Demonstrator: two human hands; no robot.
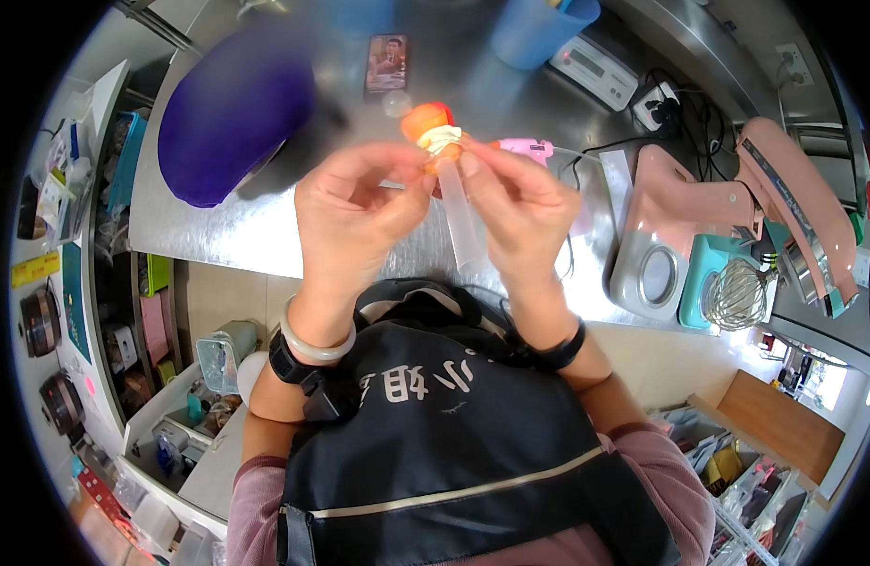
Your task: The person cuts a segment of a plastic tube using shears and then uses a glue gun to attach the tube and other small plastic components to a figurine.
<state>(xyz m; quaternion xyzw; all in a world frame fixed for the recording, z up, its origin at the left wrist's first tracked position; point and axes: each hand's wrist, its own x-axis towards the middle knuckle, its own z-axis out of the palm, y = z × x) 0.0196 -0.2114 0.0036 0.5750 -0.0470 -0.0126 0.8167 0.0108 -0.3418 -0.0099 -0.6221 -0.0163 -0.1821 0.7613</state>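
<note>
Workpiece (426, 121), orange with cream band, head view: clamped between thumbs and fingers of left hand (369, 203) and right hand (522, 209), above tabletop (251, 236), inward of near edge. Translucent tube (462, 226) slants down below. Pink stand mixer (676, 193) near right edge.

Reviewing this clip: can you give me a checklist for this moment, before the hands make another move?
1. Left hand on the orange piece: ok, fingertips at its lower part.
2. Right hand on the cream band: ok, fingertips at its edge.
3. Translucent strip fixed to the orange piece: cannot tell, fingers cover the join.
4. Pink glue gun fully in view: not ok, partly hidden behind the right hand.
5. Phone out of the hands' way: ok, beyond them on the steel table.
</note>
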